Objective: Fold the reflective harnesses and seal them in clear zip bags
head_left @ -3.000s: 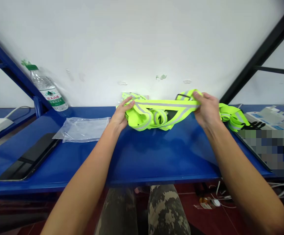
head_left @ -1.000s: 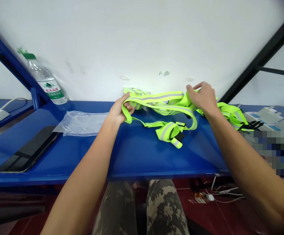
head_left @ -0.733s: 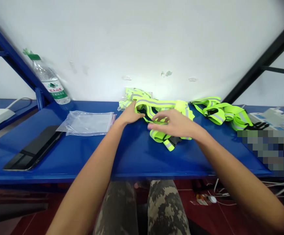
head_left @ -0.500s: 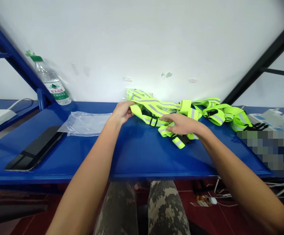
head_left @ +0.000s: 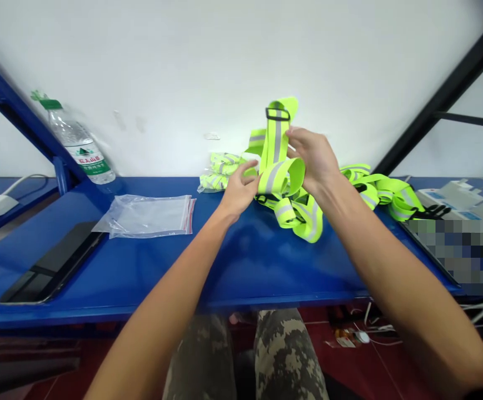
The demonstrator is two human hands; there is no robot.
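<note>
A neon-yellow reflective strap [head_left: 277,141] with a grey stripe and a black slider buckle is raised in front of me. My right hand [head_left: 314,155] grips its upper part from the right side. My left hand [head_left: 241,190] is at the strap's lower left, its fingertips closed on a curled length of webbing. Looped webbing [head_left: 308,216] from the same bundle hangs below onto the blue table. Behind my left hand lies a clear bag [head_left: 220,172] with folded yellow webbing inside. More yellow straps [head_left: 385,189] with black buckles are heaped to the right, partly behind my right forearm.
Flat clear zip bags [head_left: 152,215] with red seals lie left on the blue table [head_left: 241,266]. A black tablet-like slab [head_left: 53,264] is nearer the left edge. A water bottle [head_left: 80,141] leans at the back left. White devices [head_left: 453,197] stand at the right.
Both hands have lifted part of the strap off the table, its buckle now raised high. My left hand has moved right, uncovering the zip bags' red seals; my right hand has risen.
</note>
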